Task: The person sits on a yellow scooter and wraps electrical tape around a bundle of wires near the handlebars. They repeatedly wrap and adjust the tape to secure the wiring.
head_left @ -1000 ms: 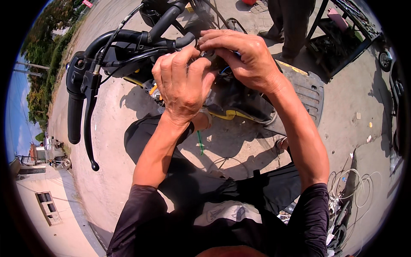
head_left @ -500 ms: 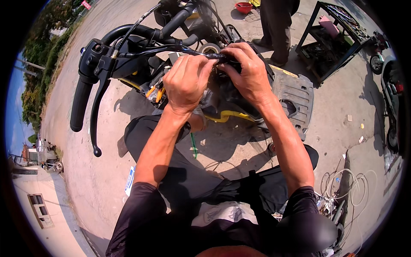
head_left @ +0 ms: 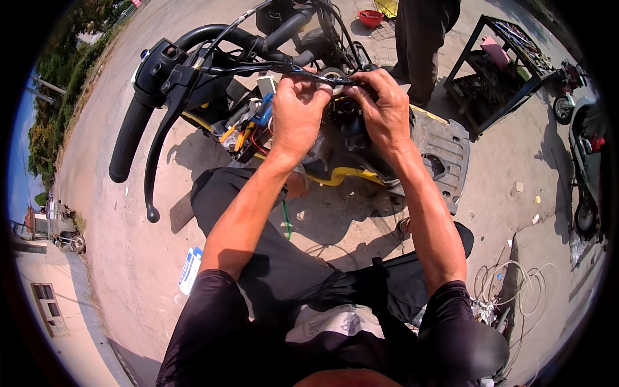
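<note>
My left hand (head_left: 298, 113) and my right hand (head_left: 382, 109) are closed, thumbs and fingers pinched on a dark, shiny wire bundle (head_left: 322, 79) that runs across the vehicle's front from the left handlebar. The handlebar has a black grip (head_left: 127, 143), a brake lever (head_left: 156, 161) and a switch housing (head_left: 158, 69). Below my left hand's fingers, to its left, orange-handled tools (head_left: 242, 135) and a blue tool (head_left: 263, 109) lie in the yellow-and-black body. Under my right hand is dark bodywork, partly hidden; a worn grey footboard (head_left: 445, 158) extends to its right.
Another person's dark-trousered leg (head_left: 416, 51) stands beyond the vehicle. A black tool cart (head_left: 503, 84) is at upper right, a red bowl (head_left: 369, 18) behind. A scooter (head_left: 583, 168) stands at far right, coiled hose (head_left: 525, 284) at lower right, a white-and-blue packet (head_left: 189, 271) beside my knee.
My hands have lowered and flattened from arched fingers to pinches, exposing the wire bundle between them. They have shifted right in the picture, and more of the tools at left now shows.
</note>
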The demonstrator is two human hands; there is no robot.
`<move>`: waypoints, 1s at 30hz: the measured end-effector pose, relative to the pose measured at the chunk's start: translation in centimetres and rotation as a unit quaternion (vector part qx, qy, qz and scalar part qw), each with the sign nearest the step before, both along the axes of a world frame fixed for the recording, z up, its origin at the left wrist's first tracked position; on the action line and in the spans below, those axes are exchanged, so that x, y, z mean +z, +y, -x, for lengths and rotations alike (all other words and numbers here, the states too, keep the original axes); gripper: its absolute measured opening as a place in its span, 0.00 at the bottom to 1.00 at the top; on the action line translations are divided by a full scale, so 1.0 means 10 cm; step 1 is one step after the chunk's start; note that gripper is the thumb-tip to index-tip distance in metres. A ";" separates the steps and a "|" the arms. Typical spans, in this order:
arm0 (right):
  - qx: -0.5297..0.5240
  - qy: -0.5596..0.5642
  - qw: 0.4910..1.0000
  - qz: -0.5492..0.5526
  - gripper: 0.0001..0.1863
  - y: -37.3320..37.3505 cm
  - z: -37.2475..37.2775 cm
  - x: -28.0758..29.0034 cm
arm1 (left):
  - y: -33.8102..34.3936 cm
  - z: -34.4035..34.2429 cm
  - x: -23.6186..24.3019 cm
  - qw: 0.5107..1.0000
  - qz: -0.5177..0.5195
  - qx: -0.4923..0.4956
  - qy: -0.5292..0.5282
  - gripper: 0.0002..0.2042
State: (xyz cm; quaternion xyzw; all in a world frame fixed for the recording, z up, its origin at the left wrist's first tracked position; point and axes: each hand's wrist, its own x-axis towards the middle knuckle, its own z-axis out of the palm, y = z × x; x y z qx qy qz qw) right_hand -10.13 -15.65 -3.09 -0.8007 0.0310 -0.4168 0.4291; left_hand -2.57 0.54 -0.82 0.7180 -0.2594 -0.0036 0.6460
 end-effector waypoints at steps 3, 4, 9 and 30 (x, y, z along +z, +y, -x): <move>-0.001 0.027 0.999 -0.038 0.11 0.01 0.00 0.04 | 0.07 0.07 0.09 0.999 -0.037 -0.008 0.026 0.18; 0.009 0.039 0.997 -0.063 0.11 0.03 0.00 0.08 | 0.09 0.04 0.03 0.998 0.004 -0.034 0.047 0.18; 0.010 0.079 0.990 -0.113 0.15 -0.03 0.00 0.12 | 0.19 0.32 0.10 0.962 -0.235 -0.006 -0.138 0.18; -0.024 0.128 0.991 -0.015 0.19 -0.04 0.30 0.11 | 0.14 0.45 0.37 0.896 -0.376 -0.057 -0.231 0.20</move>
